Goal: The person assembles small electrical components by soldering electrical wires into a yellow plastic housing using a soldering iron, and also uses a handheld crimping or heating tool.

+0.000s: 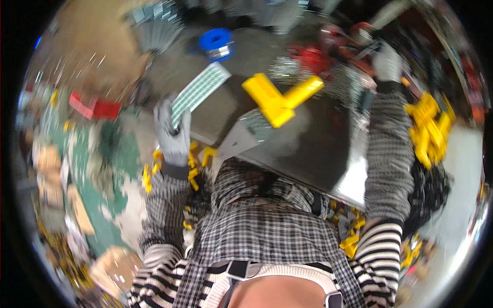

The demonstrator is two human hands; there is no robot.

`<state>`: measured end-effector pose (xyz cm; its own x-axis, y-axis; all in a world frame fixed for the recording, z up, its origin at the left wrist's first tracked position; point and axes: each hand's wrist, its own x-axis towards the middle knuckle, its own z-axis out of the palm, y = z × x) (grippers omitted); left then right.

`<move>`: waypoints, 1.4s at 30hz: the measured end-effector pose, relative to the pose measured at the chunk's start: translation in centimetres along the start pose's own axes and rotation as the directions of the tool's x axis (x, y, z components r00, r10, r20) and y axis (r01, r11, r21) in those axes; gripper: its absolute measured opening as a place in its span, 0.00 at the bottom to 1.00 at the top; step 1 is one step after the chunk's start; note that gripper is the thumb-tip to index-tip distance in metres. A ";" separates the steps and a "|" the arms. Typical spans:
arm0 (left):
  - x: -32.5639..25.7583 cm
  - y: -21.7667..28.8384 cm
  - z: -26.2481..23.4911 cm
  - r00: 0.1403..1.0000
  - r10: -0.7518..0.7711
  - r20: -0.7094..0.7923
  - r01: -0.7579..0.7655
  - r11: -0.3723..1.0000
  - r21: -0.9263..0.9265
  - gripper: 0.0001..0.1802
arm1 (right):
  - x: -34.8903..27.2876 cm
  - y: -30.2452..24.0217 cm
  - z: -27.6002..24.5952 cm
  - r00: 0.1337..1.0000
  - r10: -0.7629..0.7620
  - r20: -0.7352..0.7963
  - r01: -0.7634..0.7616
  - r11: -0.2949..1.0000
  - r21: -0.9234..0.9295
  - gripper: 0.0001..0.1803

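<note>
The left hand wears a grey glove and is clenched around the lower end of a flat green-and-white patterned strip. The strip goes up and to the right from the hand, and its far end lies over the edge of the dark metal bench. The picture is blurred, so I cannot tell if the strip touches the bench surface or is only above it.

The right hand, also in a grey glove, is stretched far out at the right back corner of the bench. It is among red objects there, and I cannot tell whether it is closed on something or released.

On the bench, between the two hands, stands a yellow plastic part with arms like a letter T. It sits on top of a grey block near the front edge of the bench. A blue round reel is behind the strip, well apart from the hand. Many small yellow pieces are piled at the right of the bench, and more of them lie just below the left hand. A red box is on the floor at the left.
</note>
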<state>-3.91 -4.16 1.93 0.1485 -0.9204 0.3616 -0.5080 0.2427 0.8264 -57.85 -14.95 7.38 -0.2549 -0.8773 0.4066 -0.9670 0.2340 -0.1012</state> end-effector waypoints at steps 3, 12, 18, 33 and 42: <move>2.0 -9.2 -4.6 0.911 -0.222 -0.348 0.105 0.940 -0.325 0.20 | 0.5 1.9 -0.9 0.999 -0.007 -0.033 0.011 0.993 0.115 0.22; -3.2 -7.9 -4.8 0.752 -0.581 0.311 0.612 0.440 -0.657 0.17 | 2.5 7.6 6.6 0.994 -0.081 0.074 0.078 0.996 0.034 0.25; -7.1 -5.9 -3.7 0.670 -0.551 0.498 0.659 0.132 -0.741 0.22 | -5.5 -10.8 -3.6 0.941 0.096 -0.324 0.024 0.937 0.348 0.19; -7.9 -5.3 0.0 0.718 -0.649 0.251 0.591 0.379 -0.712 0.11 | -2.5 -35.7 2.9 0.837 -0.430 0.338 0.339 0.893 0.297 0.34; -6.6 -2.9 -0.9 0.619 -0.623 0.479 0.616 0.006 -0.788 0.14 | -8.2 -35.1 0.7 0.783 -0.621 0.017 0.604 0.767 0.218 0.30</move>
<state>-2.70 1.45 -2.46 0.0015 -0.8674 -0.4976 0.7570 -0.3242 0.5673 -21.87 -16.32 6.95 0.4010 -0.8399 0.3658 -0.8969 -0.4413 -0.0300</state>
